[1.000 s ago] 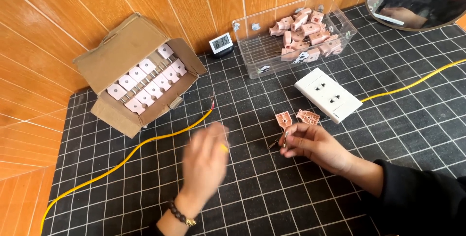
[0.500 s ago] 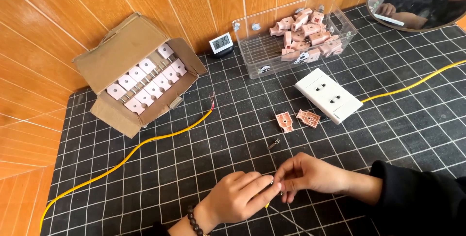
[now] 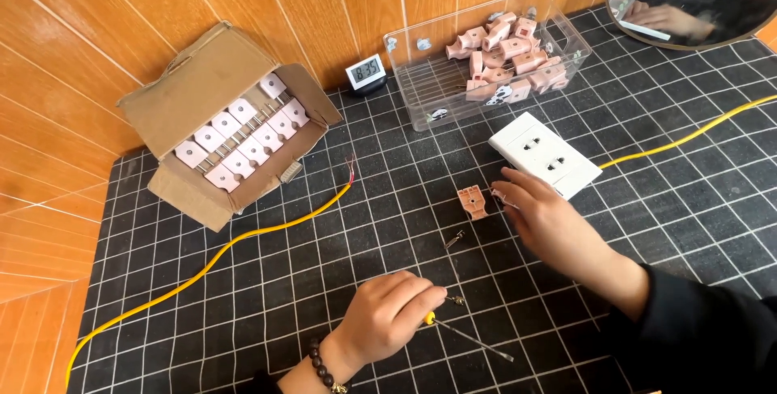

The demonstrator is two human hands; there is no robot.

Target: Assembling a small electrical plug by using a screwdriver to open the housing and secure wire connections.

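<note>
**Hands at work among socket parts on a gridded table**

Seen from above: a black table ruled in a white grid, set against orange wood panelling. Left hand, beaded bracelet at the wrist, curled shut around the yellow handle of a small screwdriver, thin metal shaft lying low over the table and pointing right. Just beside the left fingertips, a tiny metal screw on the grid. Right hand, in a dark sleeve, stretched forward with palm down and fingers loosely spread, gripping nothing that can be made out; fingertips close around a small pink part, mostly hidden beneath them, just short of a white double socket plate. Left of that hand, lying free on the table, a second pink plastic insert, and nearer the camera a small metal clip.

Farther back, a clear plastic bin holding a heap of matching pink inserts at its right end. Beside it, a small digital clock propped against the wall. At left, an open cardboard box packed with rows of white-faced parts. Running from the lower left corner across the table, a yellow cable ending in bared wire tips near the box; another yellow stretch emerging from behind the socket plate toward the right edge. Top right, the rim of a round mirror.
</note>
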